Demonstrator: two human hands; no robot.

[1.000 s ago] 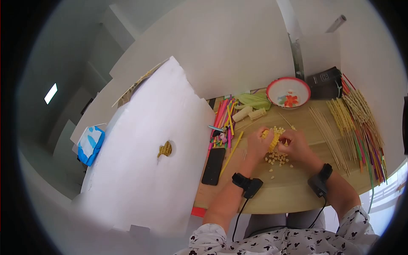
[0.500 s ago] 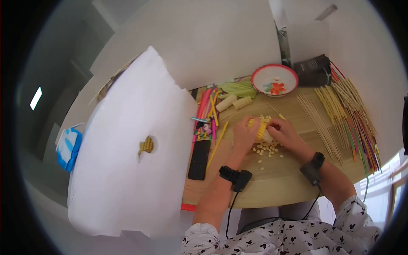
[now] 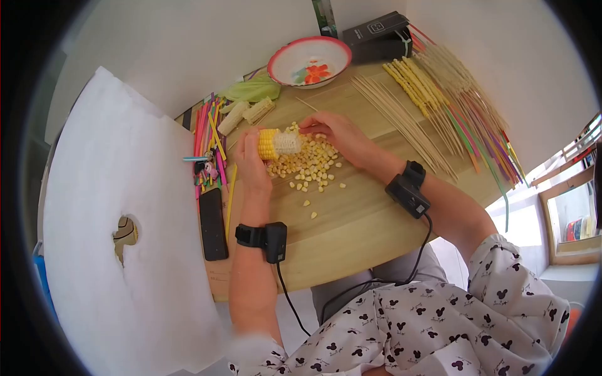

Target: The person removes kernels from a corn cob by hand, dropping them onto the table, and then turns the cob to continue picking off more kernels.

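My left hand [image 3: 251, 158] is wrapped round a corn cob [image 3: 276, 144]. Rows of yellow kernels remain on the end by my palm, while the other end is stripped pale. Just right of that bare end is my right hand [image 3: 335, 131], its fingers bent together at the edge of the loose kernels [image 3: 313, 160]. Whatever may be between those fingertips is too small to make out. The kernels lie in a spread heap on the wooden table [image 3: 338, 232], under and in front of the cob.
A red-rimmed bowl [image 3: 269, 66] stands at the back beside a black box [image 3: 376, 31]. Bare cobs [image 3: 235, 117] and a green husk [image 3: 254, 89] lie left of it. Wooden skewers [image 3: 407, 128] and coloured sticks [image 3: 483, 131] are at right. A phone [image 3: 213, 225] and white foam sheet [image 3: 88, 250] flank the left.
The camera view has swung right, so everything sits further left. My right hand has drawn away from the cob, exposing its stripped end. My left hand still holds the cob.
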